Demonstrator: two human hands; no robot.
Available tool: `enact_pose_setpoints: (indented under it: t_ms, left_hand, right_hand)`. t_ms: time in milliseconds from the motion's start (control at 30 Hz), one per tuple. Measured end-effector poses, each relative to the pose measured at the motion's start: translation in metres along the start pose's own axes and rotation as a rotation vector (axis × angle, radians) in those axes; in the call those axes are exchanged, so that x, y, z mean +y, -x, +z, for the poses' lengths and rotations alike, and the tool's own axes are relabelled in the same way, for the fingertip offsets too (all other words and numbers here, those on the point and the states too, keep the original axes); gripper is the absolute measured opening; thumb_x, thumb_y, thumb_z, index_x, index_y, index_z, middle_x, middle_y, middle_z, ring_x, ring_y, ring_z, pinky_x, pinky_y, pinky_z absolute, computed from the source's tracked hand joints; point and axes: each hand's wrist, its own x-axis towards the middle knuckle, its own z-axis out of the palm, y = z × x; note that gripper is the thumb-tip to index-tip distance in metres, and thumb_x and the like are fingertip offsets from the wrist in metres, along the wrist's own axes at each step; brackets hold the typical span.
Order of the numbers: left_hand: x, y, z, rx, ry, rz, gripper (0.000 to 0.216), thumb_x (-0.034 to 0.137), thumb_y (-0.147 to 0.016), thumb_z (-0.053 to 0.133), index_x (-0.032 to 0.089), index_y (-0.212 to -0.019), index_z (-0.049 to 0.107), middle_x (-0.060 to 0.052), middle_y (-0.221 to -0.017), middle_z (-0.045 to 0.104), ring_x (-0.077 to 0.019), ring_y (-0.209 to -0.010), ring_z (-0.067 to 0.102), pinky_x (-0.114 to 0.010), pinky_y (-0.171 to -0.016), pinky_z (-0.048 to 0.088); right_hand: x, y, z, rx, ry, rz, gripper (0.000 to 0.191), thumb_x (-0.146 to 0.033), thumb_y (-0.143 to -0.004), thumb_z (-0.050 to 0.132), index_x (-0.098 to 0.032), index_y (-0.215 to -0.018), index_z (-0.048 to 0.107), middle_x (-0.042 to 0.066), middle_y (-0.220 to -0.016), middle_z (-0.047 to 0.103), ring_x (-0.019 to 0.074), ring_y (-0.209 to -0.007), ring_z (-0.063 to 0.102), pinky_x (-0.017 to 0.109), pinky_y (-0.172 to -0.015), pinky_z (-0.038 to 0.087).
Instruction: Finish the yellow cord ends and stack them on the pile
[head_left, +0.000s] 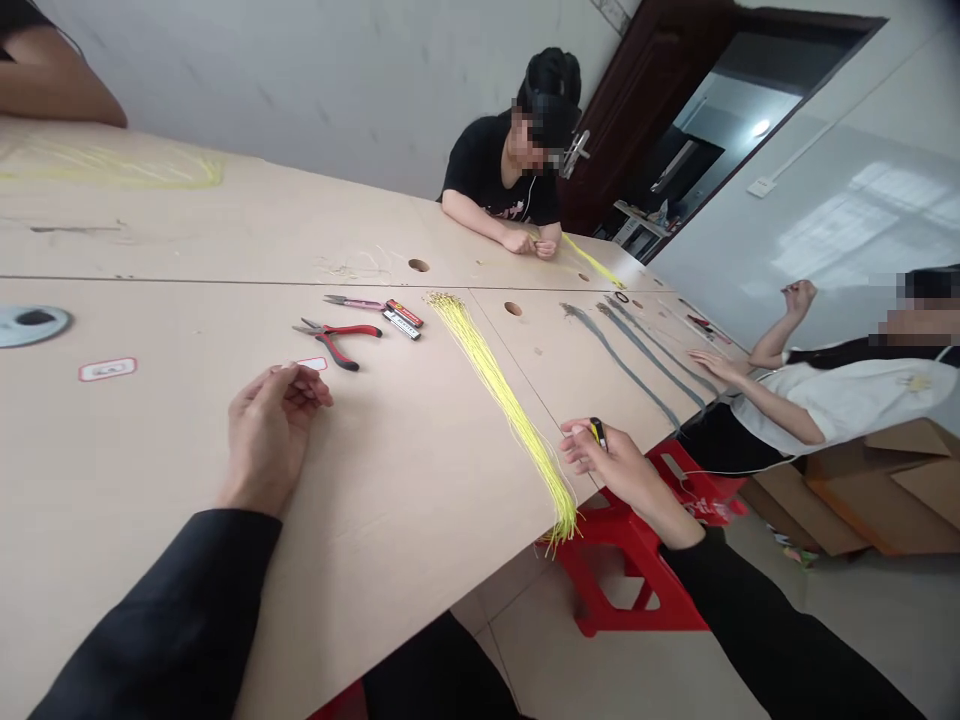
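Note:
My left hand (274, 432) is just above the table with its thumb against its curled fingers. If anything is pinched there, it is too small to make out. Beyond it lie pliers (337, 338) with red and black handles, their jaws apart. Wrapped in the fingers of my right hand (619, 465) is a small black-and-yellow object that looks like a lighter (598, 433). Between my hands a long bundle of yellow cords (499, 390) stretches across the table, its loose ends at the near edge. My right hand is beside these ends, apart from them.
Tweezers (352, 302) and two small packets (403, 318) lie behind the pliers. A grey reel (34, 325) is at the left. Grey cord bundles (630, 360) lie right, near a co-worker's hand (712, 365). Another person (510, 170) sits opposite. A red stool (630, 570) stands below the edge.

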Motion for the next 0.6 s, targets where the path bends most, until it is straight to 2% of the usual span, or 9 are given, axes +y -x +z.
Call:
enact_pose_setpoints:
  t_ms: [67,133,233,367,500,600]
  left_hand:
    - [-0.002,0.002,0.000,-0.009,-0.039,0.007,0.017,0.021,-0.080,0.064,0.014,-0.064,0.066,-0.003,-0.063,0.060,-0.0112,-0.057,0.056,-0.022,-0.055,0.046]
    - [-0.002,0.006,0.000,-0.018,-0.086,0.005,0.017,0.026,-0.080,0.066,0.014,-0.068,0.068,-0.002,-0.063,0.061,-0.0104,-0.057,0.056,-0.021,-0.056,0.045]
    - [-0.003,0.013,-0.002,-0.039,-0.160,0.003,0.021,0.034,-0.080,0.068,0.015,-0.072,0.068,-0.001,-0.063,0.061,-0.0101,-0.058,0.055,-0.022,-0.059,0.045]
    - [-0.001,0.029,-0.012,-0.100,-0.426,0.034,0.029,0.042,-0.085,0.064,0.015,-0.078,0.068,-0.003,-0.070,0.065,-0.0123,-0.065,0.058,-0.025,-0.067,0.047]
    - [0.004,0.058,-0.024,-0.115,-0.617,0.060,0.031,0.045,-0.088,0.061,0.016,-0.089,0.070,-0.005,-0.079,0.069,-0.0159,-0.078,0.064,-0.027,-0.075,0.049]
    - [0.012,0.081,-0.031,-0.066,-0.633,0.066,0.030,0.043,-0.090,0.056,0.016,-0.094,0.069,-0.006,-0.083,0.070,-0.0166,-0.080,0.066,-0.028,-0.078,0.050]
  right_hand:
    - [-0.009,-0.006,0.012,0.066,0.046,-0.102,0.056,-0.066,-0.091,0.050,-0.014,-0.106,0.064,0.003,-0.071,0.061,0.0159,-0.060,0.058,0.028,-0.054,0.049]
    - [-0.018,-0.009,0.033,0.062,0.105,-0.210,0.051,-0.063,-0.093,0.047,-0.015,-0.101,0.065,0.001,-0.069,0.059,0.0155,-0.060,0.056,0.028,-0.056,0.046]
    - [-0.029,-0.005,0.078,-0.005,0.150,-0.347,0.042,-0.057,-0.094,0.050,-0.017,-0.097,0.063,0.003,-0.081,0.065,0.0173,-0.071,0.061,0.028,-0.066,0.048]
    - [-0.033,0.007,0.129,-0.089,0.226,-0.433,0.042,-0.056,-0.096,0.046,-0.019,-0.114,0.057,0.006,-0.093,0.072,0.0202,-0.076,0.068,0.028,-0.063,0.049]
    - [-0.020,0.012,0.143,0.019,0.373,-0.541,0.039,-0.053,-0.096,0.045,-0.022,-0.113,0.061,0.007,-0.103,0.075,0.0253,-0.088,0.072,0.032,-0.070,0.052]
    - [-0.012,0.009,0.141,0.049,0.415,-0.458,0.044,-0.059,-0.091,0.045,-0.023,-0.110,0.063,0.007,-0.089,0.075,0.0263,-0.074,0.072,0.032,-0.057,0.049]
